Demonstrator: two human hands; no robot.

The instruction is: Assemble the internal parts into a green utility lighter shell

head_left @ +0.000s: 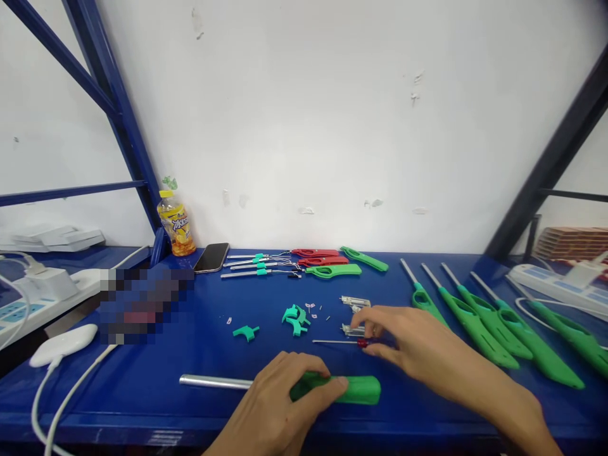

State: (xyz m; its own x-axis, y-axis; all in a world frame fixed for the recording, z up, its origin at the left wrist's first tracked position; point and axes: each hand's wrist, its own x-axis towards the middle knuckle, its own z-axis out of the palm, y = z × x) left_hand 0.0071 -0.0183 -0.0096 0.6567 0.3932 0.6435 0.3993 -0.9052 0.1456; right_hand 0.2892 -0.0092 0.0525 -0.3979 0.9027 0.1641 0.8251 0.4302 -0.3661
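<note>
My left hand (pixel 289 396) is wrapped round a green stick lighter (pixel 363 390), pressing it near the front of the table. The lighter's silver metal tube (pixel 216 380) points left. Above a small screwdriver (pixel 335 342) hovers my right hand (pixel 403 332), thumb and fingers apart on either side of its red handle (pixel 362 343). The shaft lies flat, pointing left. Just beyond these fingers are clear plastic lighter parts (pixel 355 302), partly covered by the hand. Several teal triggers (pixel 295 320) lie in a small pile, with a separate teal trigger (pixel 246 332) to the left.
Several whole green lighters (pixel 479 323) lie at right. Along the wall are red lighter shells (pixel 323 260), metal tubes with wires (pixel 247 273), a phone (pixel 211 258) and a drink bottle (pixel 176 225). Power strips (pixel 546 282) and white cables flank the blue table (pixel 190 342).
</note>
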